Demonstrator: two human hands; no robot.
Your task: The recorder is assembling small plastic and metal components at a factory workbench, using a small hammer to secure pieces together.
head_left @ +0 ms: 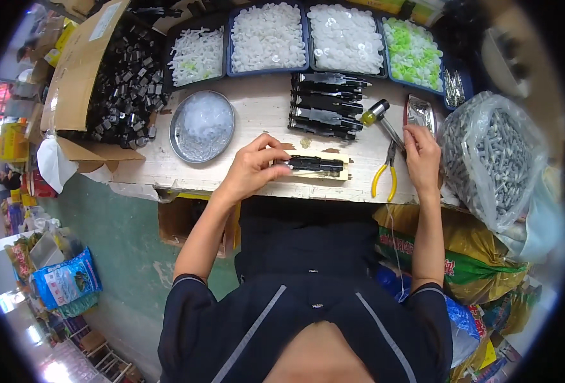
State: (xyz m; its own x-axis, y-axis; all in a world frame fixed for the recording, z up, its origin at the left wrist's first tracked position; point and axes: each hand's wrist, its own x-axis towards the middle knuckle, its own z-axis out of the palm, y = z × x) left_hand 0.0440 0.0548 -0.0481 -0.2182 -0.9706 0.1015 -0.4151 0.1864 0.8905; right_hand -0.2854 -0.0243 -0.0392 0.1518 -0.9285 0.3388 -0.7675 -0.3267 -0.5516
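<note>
In front of me a long black plastic part (pixel 317 165) lies in a cream-coloured holder (pixel 333 156) near the table's front edge. My left hand (pixel 255 167) pinches its left end, thumb and forefinger closed around it; a small silvery bit shows at the fingertips. My right hand (pixel 422 158) rests farther right, fingers curled together at the near end of a small shiny metal tray (pixel 420 110). What those fingers hold, if anything, is hidden. Left of this hand lie a hammer (pixel 376 112) with a yellowish face and yellow-handled pliers (pixel 384 175).
Several black parts (pixel 327 105) are stacked behind the holder. A round metal dish (pixel 202 126) stands left, beside a carton (pixel 72 83) of black pieces. Trays (pixel 308 45) of white and green pieces line the back. A clear bag (pixel 493 153) of grey screw-like pieces sits right.
</note>
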